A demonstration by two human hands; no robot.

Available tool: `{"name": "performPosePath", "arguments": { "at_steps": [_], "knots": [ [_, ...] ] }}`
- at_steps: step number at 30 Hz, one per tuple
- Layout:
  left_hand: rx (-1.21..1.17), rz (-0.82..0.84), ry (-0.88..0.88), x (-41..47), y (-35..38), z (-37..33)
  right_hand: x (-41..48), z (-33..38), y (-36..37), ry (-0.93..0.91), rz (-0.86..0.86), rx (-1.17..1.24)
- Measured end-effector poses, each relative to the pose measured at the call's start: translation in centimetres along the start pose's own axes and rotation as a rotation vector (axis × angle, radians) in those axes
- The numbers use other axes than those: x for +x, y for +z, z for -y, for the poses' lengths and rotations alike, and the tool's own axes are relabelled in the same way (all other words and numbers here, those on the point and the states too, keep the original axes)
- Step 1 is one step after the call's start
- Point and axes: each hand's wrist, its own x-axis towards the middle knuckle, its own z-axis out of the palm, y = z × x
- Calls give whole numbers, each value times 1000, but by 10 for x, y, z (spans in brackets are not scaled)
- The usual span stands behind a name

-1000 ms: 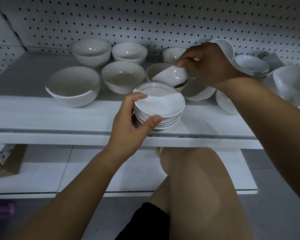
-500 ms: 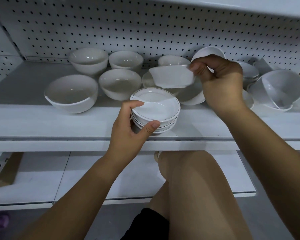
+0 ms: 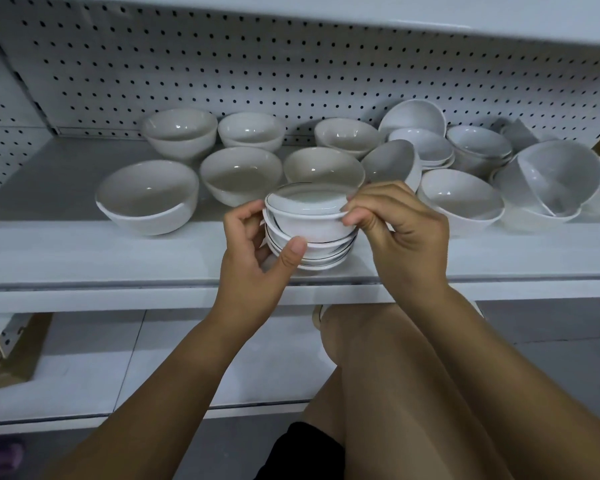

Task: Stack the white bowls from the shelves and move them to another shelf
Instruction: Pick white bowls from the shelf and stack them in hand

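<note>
A short stack of small white bowls with thin dark rims stands near the front edge of the white shelf. On top of it sits one more small white bowl. My right hand pinches that top bowl's right rim. My left hand curls round the stack's left side, thumb on the front. Several larger white bowls stand behind, among them one at the left and one in the middle.
More white bowls lie tilted and nested at the right. A pegboard wall backs the shelf, and another shelf hangs above. A lower shelf shows below. My bent knee sits under the shelf edge.
My right hand has carried the small bowl from above the back bowls down onto the stack. The left hand has stayed on the stack. The camera has tilted up a little.
</note>
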Motion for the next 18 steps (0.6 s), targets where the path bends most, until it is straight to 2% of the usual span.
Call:
{"name": "performPosePath", "arguments": {
  "at_steps": [18],
  "knots": [
    [-28,-5,-41,-1,0,0,-15,-8,6,-47,5,64]
  ]
}}
